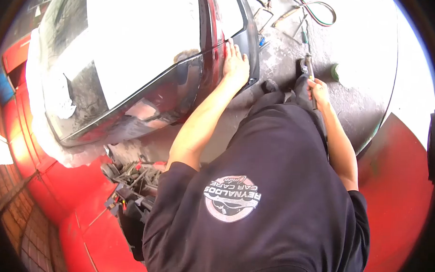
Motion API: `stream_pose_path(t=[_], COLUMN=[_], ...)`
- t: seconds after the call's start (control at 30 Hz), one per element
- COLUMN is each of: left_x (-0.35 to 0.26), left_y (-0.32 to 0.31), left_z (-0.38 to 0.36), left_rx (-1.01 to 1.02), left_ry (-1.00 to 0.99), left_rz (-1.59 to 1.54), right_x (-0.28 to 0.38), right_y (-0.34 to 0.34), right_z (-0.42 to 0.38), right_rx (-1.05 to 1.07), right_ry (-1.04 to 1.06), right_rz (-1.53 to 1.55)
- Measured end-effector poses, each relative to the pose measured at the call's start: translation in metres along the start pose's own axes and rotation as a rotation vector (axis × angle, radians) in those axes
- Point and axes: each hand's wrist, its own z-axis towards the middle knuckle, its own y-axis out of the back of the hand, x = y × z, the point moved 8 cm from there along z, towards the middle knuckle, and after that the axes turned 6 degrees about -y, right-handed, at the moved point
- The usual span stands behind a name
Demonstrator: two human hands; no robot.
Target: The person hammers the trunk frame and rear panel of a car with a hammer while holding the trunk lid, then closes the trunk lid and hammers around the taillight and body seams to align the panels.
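Observation:
My left hand (236,64) lies flat on the edge of a dark red and black car body panel (211,68), its fingers stretched toward the corner of the window. Beside it is a grey trim strip (252,41). My right hand (319,93) is wrapped round the shaft of a long metal tool (309,67), which points away from me near my shoes. The tool's lower part is partly hidden by the hand and leg. The two hands are apart.
Clamps and a hose (331,10) lie on the grey floor (364,55) at the top. A green roll-shaped object (335,72) is right of the tool. Several dark parts and tools (139,179) are piled at the lower left, beside a red surface (99,218).

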Motion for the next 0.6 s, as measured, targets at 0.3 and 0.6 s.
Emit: stream_pose_path(t=[0.3, 0.6], left_x=[0.03, 0.214], left_y=[0.113, 0.094], left_z=[-0.156, -0.222], left_rx=[-0.754, -1.002], left_ry=[-0.29, 0.172], left_rz=[-0.526, -0.208], right_x=[0.044, 0.038], right_y=[-0.113, -0.171], right_z=[-0.09, -0.092], right_rx=[0.26, 0.22], right_ry=[0.207, 0.189], right_rz=[0.095, 0.091])
